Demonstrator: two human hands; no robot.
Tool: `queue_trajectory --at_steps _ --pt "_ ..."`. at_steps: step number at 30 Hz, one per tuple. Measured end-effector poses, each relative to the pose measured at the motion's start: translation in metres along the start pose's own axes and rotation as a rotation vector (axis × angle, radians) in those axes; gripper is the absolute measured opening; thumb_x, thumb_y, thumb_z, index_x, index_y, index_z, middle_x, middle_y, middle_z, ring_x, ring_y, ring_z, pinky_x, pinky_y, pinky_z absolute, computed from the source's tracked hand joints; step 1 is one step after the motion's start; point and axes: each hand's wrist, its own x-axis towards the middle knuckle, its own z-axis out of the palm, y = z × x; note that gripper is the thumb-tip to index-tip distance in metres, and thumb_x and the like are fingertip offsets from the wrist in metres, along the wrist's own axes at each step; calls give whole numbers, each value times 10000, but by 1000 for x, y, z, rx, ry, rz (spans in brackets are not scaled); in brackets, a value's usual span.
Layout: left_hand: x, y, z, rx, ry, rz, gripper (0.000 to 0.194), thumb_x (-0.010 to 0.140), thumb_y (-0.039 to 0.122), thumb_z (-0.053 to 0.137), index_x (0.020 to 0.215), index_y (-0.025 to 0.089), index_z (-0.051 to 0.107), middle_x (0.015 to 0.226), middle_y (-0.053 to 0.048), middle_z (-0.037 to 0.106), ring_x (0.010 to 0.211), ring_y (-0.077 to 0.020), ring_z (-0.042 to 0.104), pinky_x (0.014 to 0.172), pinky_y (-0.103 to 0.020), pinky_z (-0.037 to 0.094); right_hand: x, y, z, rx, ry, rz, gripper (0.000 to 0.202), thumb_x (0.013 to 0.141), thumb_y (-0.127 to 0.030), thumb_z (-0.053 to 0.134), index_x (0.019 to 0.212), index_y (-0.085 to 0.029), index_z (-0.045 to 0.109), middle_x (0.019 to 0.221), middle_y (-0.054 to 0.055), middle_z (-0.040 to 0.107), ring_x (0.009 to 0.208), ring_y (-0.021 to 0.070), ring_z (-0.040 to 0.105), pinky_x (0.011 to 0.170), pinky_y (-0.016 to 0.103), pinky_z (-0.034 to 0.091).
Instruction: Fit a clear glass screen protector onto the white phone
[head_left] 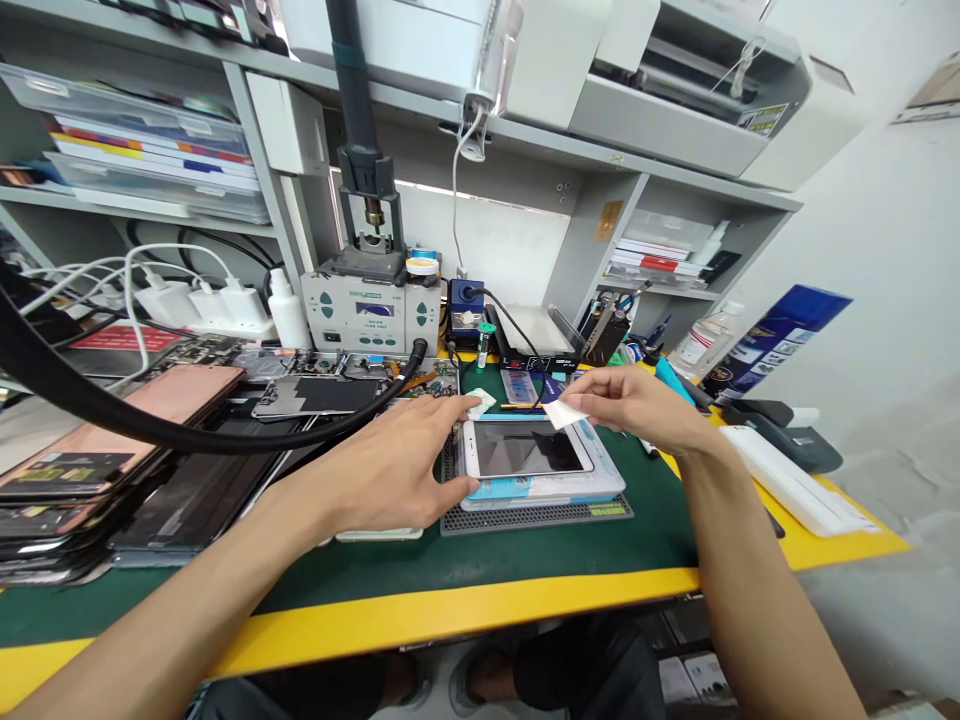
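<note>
pinching small white paper-like sheet (562, 414) — right hand (634, 402); left hand (405, 455), fingers spread, beside white-framed, black-glass rectangular phone (529, 448) on flat blue-and-white box (547, 488) — phone likely light, stiff, slick, fragile; best held by edges.

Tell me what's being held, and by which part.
The right hand pinches a small white piece by its upper right end. Whether the left hand, near the phone, grips anything is unclear.
</note>
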Motion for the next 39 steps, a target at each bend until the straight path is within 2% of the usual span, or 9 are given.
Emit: queue_trajectory --at_steps 6,9,12,19,24,29,36,39 --pt "-1 0 0 2 -4 0 767 889 508 565 1539 172 336 1497 -143 526 1354 -335 509 1107 -462 416 5 1 20 -37 -86 -56 357 876 -500 652 933 -161 748 661 5 581 547 103 394 511 262 272" --pt "0 0 0 4 -8 -1 763 889 509 566 1537 176 339 1497 -146 525 1355 -333 508 1103 -462 420 8 5 21 -83 -112 -65 332 892 -474 640 928 -163 749 734 34 654 600 125 473 546 269 323" --pt "0 0 0 9 -7 -6 752 889 507 566 1531 182 348 1492 -142 532 1354 -330 511 1099 -458 425 9 8 18 -120 -122 -67 319 889 -467 639 926 -170 748 784 50 689 653 151 535 572 276 359" --pt "1 0 0 7 -12 -9 748 886 503 567 1522 163 365 1480 -146 542 1342 -331 519 1094 -457 433 7 10 6 -128 -115 -9 302 831 -463 688 902 -174 739 728 36 672 645 159 565 577 276 394" --pt "0 1 -1 9 -11 -15 750 885 498 570 1522 157 368 1484 -149 539 1343 -336 520 1093 -460 434 4 9 -3 -151 -109 20 300 802 -475 700 859 -182 731 649 3 605 572 131 487 538 271 354" --pt "-1 1 -1 -3 -6 -9 747 881 493 575 1521 163 376 1493 -149 535 1350 -337 520 1096 -450 432 1 10 -10 -175 -86 57 322 784 -496 699 822 -177 721 644 2 598 534 114 437 507 269 301" --pt "0 1 -1 -5 -1 -11 747 876 490 581 1515 154 386 1481 -150 546 1342 -340 531 1094 -449 439 0 15 -17 -184 -59 64 349 768 -511 705 839 -169 718 602 -17 549 516 106 403 492 263 271" --pt "0 1 -1 -1 -7 -13 748 882 495 574 1519 155 378 1490 -151 537 1353 -338 521 1102 -450 433 -1 15 -19 -186 -11 69 347 785 -498 696 880 -166 719 577 -26 519 509 105 383 489 265 259"
